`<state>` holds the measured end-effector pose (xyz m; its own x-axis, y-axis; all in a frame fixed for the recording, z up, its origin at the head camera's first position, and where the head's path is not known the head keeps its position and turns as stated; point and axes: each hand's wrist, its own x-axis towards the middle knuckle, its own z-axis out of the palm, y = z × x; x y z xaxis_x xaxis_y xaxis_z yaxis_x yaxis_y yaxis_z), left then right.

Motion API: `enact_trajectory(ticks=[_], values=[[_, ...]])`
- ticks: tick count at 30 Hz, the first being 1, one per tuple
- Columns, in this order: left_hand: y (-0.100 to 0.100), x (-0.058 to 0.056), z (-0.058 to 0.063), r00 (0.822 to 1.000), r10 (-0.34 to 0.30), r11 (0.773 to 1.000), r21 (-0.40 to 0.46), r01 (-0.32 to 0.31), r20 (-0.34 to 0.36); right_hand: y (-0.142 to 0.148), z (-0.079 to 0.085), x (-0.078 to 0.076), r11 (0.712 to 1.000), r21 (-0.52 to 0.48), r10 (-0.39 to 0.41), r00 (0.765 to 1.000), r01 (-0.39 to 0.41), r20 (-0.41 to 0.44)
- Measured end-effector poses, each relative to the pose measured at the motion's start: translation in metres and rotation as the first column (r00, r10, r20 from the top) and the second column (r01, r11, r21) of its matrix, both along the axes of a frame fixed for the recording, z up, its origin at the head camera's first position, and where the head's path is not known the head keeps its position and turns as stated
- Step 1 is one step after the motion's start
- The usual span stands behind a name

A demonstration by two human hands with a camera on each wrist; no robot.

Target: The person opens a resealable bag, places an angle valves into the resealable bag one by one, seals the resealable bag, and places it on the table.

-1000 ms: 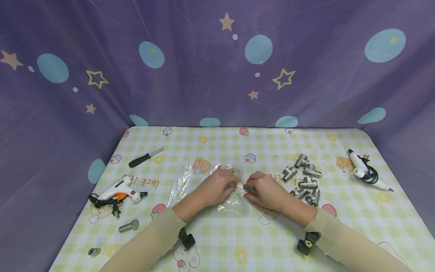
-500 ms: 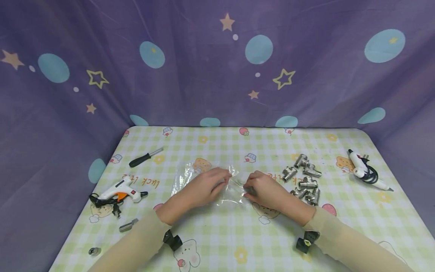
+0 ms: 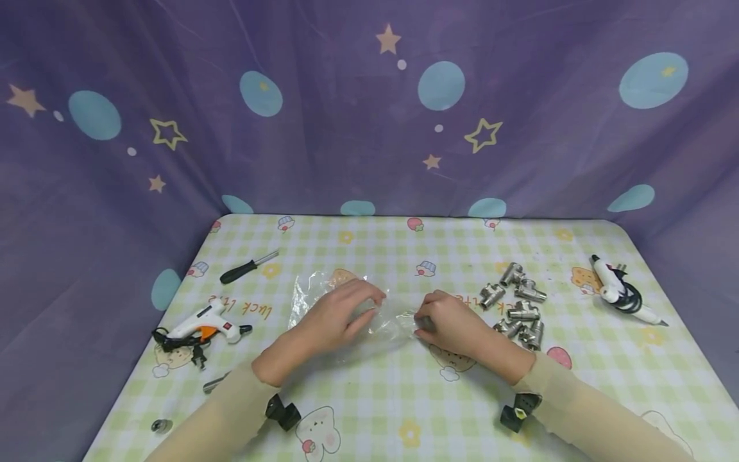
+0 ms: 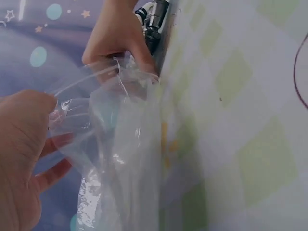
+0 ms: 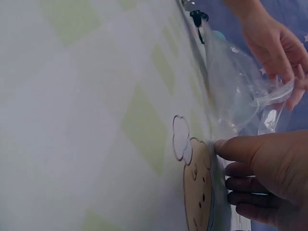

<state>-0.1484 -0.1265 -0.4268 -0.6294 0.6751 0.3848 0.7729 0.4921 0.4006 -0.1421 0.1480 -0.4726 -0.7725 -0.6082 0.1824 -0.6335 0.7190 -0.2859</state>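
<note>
One clear bag (image 3: 385,328) had puffed up just below mid-frame as the left hand (image 3: 330,321) slid leftward, pinching one edge; the right hand (image 3: 449,322) pinched the other. Its mouth was probably opening.

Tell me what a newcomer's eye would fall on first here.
Most likely the clear plastic bag, held between the left hand and the right hand near the middle of the table. Next, perhaps, the shiny metal fittings clustered just to the right of the right hand. The star-patterned purple curtain behind the table also stands out.
</note>
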Motion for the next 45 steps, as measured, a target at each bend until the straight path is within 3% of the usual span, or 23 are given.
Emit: enact_trajectory(ticks=[4,8,13,16,18,20,23,27,40,45], values=[[0.003,-0.008,-0.007,0.998,-0.017,1.0,0.002,0.017,0.061,0.0,0.002,0.001,1.0,-0.015,0.009,0.999,-0.009,-0.034],[0.009,-0.018,-0.015,0.993,-0.002,0.992,-0.126,0.017,0.122,-0.001,0.005,0.002,0.994,-0.019,0.106,0.987,-0.109,-0.12],[0.018,-0.028,-0.03,0.994,0.022,0.947,-0.32,0.015,0.111,-0.003,0.001,0.001,0.96,-0.012,0.27,0.938,-0.279,-0.217],[0.022,-0.028,-0.037,0.994,0.039,0.931,-0.365,0.0,0.101,-0.002,-0.002,0.001,0.931,0.013,0.356,0.898,-0.365,-0.259],[0.023,-0.026,-0.04,0.993,0.055,0.927,-0.374,-0.011,0.108,-0.001,-0.004,0.0,0.919,0.012,0.386,0.89,-0.395,-0.241],[0.024,-0.025,-0.041,0.991,0.066,0.926,-0.378,-0.018,0.114,-0.002,-0.006,0.0,0.922,0.006,0.382,0.903,-0.388,-0.195],[0.024,-0.024,-0.044,0.99,0.079,0.928,-0.371,-0.032,0.113,-0.005,-0.005,-0.001,0.948,-0.015,0.314,0.943,-0.318,-0.113],[0.024,-0.023,-0.048,0.992,0.086,0.934,-0.355,-0.048,0.092,-0.01,-0.001,-0.001,0.971,0.004,0.237,0.969,-0.237,-0.072],[0.026,-0.02,-0.057,0.993,0.082,0.94,-0.337,-0.05,0.081,-0.015,-0.005,0.007,0.986,0.085,0.141,0.99,-0.142,0.012],[0.027,-0.02,-0.057,0.995,0.074,0.948,-0.314,-0.05,0.067,-0.015,-0.004,0.009,0.997,-0.011,0.074,0.996,-0.074,0.05]])
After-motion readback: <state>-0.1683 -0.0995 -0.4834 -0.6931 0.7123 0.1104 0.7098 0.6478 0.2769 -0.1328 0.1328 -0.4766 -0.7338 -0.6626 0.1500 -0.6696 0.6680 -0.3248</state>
